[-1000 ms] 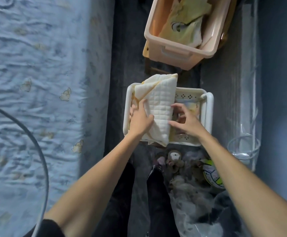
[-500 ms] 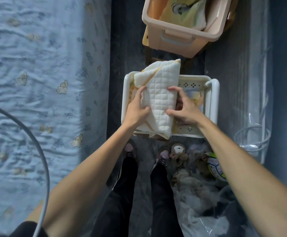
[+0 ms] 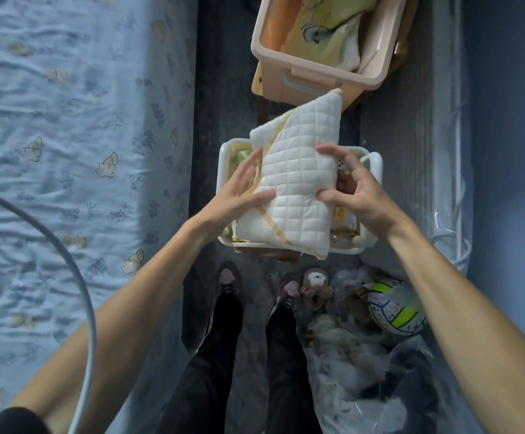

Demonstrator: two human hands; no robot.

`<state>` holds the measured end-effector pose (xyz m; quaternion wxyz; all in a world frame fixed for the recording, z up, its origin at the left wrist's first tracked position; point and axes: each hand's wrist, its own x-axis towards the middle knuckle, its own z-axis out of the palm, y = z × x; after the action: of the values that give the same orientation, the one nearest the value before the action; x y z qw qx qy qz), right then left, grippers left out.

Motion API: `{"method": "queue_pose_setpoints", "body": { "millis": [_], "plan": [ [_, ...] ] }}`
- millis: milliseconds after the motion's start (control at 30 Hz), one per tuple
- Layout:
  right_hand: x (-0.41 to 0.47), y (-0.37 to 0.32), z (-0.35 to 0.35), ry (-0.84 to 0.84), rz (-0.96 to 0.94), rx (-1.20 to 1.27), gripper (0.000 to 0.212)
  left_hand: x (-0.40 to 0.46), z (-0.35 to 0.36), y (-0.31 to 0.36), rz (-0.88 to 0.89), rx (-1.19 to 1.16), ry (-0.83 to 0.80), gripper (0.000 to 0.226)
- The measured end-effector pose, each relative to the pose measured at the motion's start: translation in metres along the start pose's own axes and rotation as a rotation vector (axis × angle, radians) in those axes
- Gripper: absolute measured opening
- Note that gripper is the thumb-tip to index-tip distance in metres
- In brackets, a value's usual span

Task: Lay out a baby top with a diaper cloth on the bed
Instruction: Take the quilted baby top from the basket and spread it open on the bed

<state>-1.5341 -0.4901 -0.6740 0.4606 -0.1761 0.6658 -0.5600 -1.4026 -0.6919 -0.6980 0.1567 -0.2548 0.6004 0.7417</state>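
- You hold the folded white quilted cloth with yellow trim (image 3: 298,183) above the white perforated plastic basket (image 3: 375,161).
- Your left hand (image 3: 239,195) grips its 9 o'clock edge, thumb pressed on top.
- Your right hand (image 3: 358,192) pinches its 3 o'clock edge.
- The blue printed bed sheet (image 3: 67,151) lies at 9 o'clock.

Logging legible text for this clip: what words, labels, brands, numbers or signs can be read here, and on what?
Nothing is legible.
Ball: faint markings on its white panels, too small to read.
Yellow cloth in the beige bin: a cartoon print, no lettering visible.
Yellow item in the white basket: dark marks, too blurred to read.
Quilted cloth, bedsheet: no text.
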Motion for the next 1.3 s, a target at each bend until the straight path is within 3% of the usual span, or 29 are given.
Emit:
{"method": "queue_pose_setpoints", "body": {
  "millis": [233, 533, 667, 767, 967, 1300],
  "plan": [
    [-0.013, -0.002, -0.003, -0.015, -0.021, 0.175, 0.061, -0.01, -0.006, 0.003, -0.075, -0.136, -0.059, 0.108],
    [-0.022, -0.03, 0.005, 0.058, 0.002, 0.059, 0.057, -0.036, 0.002, 0.041, 0.257, 0.04, 0.127, 0.082],
    [-0.026, -0.068, 0.008, 0.042, -0.011, 0.016, 0.054, -0.058, 0.003, 0.074, 0.322, 0.109, 0.176, 0.057],
    [-0.032, -0.105, 0.008, -0.007, -0.035, 0.03, 0.056, -0.081, 0.004, 0.101, 0.316, 0.093, 0.214, 0.045],
    [-0.053, -0.183, 0.025, -0.14, -0.133, 0.004, 0.052, -0.148, 0.013, 0.154, 0.374, 0.004, 0.329, 0.048],
    [-0.108, -0.317, 0.137, -0.479, -0.265, -0.011, 0.043, -0.339, -0.002, 0.221, 0.48, -0.046, 0.646, 0.047]
  ]
}}
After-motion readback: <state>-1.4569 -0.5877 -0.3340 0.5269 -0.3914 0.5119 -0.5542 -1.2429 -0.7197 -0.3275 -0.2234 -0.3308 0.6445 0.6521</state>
